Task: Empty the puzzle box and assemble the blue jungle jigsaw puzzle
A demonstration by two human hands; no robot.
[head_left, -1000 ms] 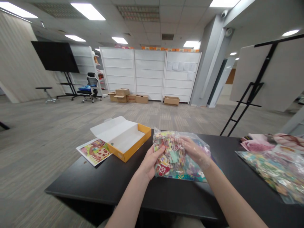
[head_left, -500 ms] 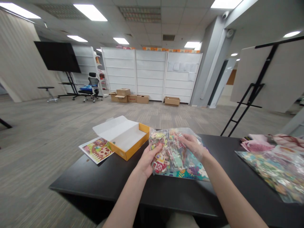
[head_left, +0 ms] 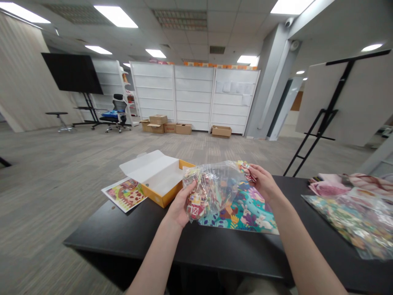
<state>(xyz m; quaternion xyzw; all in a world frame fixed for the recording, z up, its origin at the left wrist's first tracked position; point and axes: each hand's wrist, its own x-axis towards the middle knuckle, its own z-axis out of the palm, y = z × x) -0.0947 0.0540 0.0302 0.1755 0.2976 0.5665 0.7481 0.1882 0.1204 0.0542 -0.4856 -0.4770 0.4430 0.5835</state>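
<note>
My left hand (head_left: pixel 181 207) grips the left side of a clear plastic bag (head_left: pixel 208 190) full of colourful puzzle pieces. The bag's other end stretches to the right, thin and nearly flat. My right hand (head_left: pixel 260 180) pinches a few small colourful pieces (head_left: pixel 247 171) beside the bag's right end; whether they are clear of the plastic is hard to tell. Beneath the bag lies a teal illustrated sheet (head_left: pixel 251 211) with animals and plants. To the left sits an open yellow box (head_left: pixel 162 196) with a white inside and its lid folded back.
A farm picture sheet (head_left: pixel 125 194) lies left of the box, over the black table's (head_left: pixel 135 241) edge. At the right are another clear bag of pieces (head_left: pixel 353 221) and pink fabric (head_left: pixel 328 186). An easel (head_left: pixel 330 106) stands beyond.
My right hand has moved right, away from the bag's middle, now with pieces between its fingers. My left hand and the bag have shifted slightly left, uncovering more of the teal sheet.
</note>
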